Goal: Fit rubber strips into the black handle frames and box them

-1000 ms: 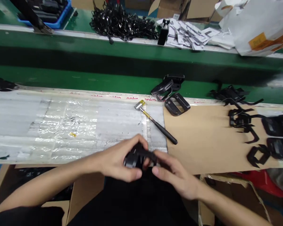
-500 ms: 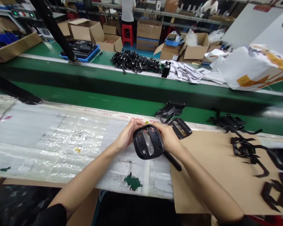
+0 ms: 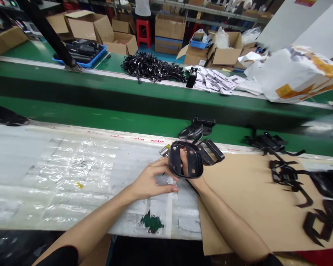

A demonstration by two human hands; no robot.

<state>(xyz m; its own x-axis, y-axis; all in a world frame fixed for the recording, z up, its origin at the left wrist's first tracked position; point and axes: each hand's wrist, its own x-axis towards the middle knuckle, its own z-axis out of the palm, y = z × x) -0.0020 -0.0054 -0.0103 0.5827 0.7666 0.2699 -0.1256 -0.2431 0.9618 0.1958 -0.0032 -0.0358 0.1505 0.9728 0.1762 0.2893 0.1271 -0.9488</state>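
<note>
A black rounded-square plastic frame (image 3: 175,159) with a central slot and round holes faces me, a little above the bench. My right hand (image 3: 199,183) grips it from behind; one finger shows through the slot, and the rest are mostly hidden. At the frame's left side, my left hand (image 3: 149,180) has its thumb and fingers spread, the fingertips close to the frame's lower left edge; whether they touch it I cannot tell. Just beyond the frame's upper left corner shows a small silver and yellow cylindrical part (image 3: 164,150). Further back lies another black bracket (image 3: 217,150).
Brown cardboard (image 3: 238,207) covers the bench's right side, with several black brackets (image 3: 284,173) on it. Beyond the green ledge lie a heap of black cables (image 3: 152,67), white papers (image 3: 215,79) and a blue tray (image 3: 96,60). A dark post (image 3: 48,35) rises at left.
My left hand has come off the frame and opened toward me. The frame has shifted right in view, and a finger now shows through its slot. The silver and yellow part has become visible.
</note>
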